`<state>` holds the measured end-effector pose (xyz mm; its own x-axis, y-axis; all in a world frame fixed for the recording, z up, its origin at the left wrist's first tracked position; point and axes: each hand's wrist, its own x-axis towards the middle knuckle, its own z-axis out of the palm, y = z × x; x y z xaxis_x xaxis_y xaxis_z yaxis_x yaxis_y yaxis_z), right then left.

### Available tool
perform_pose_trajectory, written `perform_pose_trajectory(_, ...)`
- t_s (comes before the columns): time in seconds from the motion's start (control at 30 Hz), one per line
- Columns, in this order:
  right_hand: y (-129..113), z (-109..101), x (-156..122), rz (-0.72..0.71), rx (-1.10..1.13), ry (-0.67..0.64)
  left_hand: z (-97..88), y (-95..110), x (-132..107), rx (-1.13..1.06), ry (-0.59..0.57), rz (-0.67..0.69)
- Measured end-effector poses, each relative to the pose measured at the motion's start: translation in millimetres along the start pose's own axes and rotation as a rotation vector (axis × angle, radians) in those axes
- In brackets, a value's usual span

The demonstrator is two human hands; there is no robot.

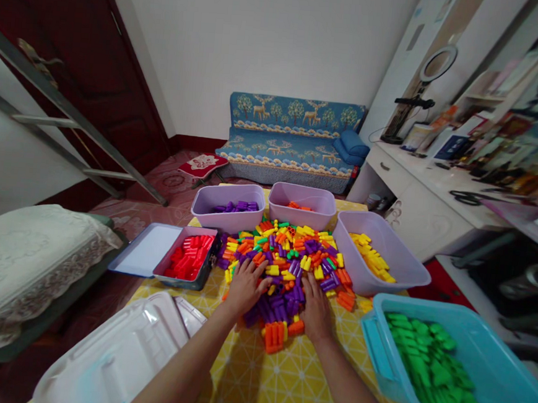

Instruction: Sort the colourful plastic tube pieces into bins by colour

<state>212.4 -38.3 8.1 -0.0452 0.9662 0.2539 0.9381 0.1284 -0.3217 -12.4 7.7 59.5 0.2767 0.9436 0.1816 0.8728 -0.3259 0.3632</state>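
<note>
A wide heap of plastic toy pieces (287, 259), mixed purple, orange, yellow and green, covers the middle of the table. On the heap's left side rests my left hand (248, 287), fingers spread over the pieces. My right hand (316, 308) lies at the right of the heap, fingers stretched out and touching purple pieces. Neither hand visibly grips a piece. Between them are purple pieces (277, 308), with an orange cluster (274, 337) nearer me.
Lilac bins hold purple (227, 224), orange (301, 216) and yellow (338, 269) pieces. A hinged box (207, 271) contains red ones; a turquoise tub (384, 363) contains green ones. A white lid (112, 350) lies left on the yellow tablecloth (277, 391). Beyond stands a sofa (292, 144).
</note>
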Motion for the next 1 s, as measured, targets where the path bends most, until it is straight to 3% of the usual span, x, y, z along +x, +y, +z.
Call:
perform_pose_trajectory(0.17, -1, -2, 1, -0.008, 0.006, 0.003, -9.6, -15, -9, -0.115, 0.070, -0.039)
perform_pose_trajectory(0.33, 0, 0, 0, 0.003, 0.006, -0.001, -3.3, -21, -31, -0.153, 0.190, -0.249)
perform_pose_trajectory(0.47, 2, 2, 0, -0.004, 0.011, 0.010, 18.9, -7, -57, -0.150, 0.233, -0.436)
perform_pose_trajectory(0.63, 1, 1, 0, -0.019, 0.012, 0.033, 39.7, 21, -83, -0.085, 0.270, -0.419)
perform_pose_trajectory(0.73, 0, 1, 0, -0.023, 0.022, 0.035, 41.6, 24, -81, -0.118, 0.304, -0.368)
perform_pose_trajectory(0.87, 1, 1, 0, -0.018, 0.036, 0.036, 39.9, 11, -62, -0.270, 0.311, -0.300)
perform_pose_trajectory(1.0, 1, 2, 1, -0.003, 0.031, 0.038, 39.3, 3, -44, -0.310, 0.363, -0.314)
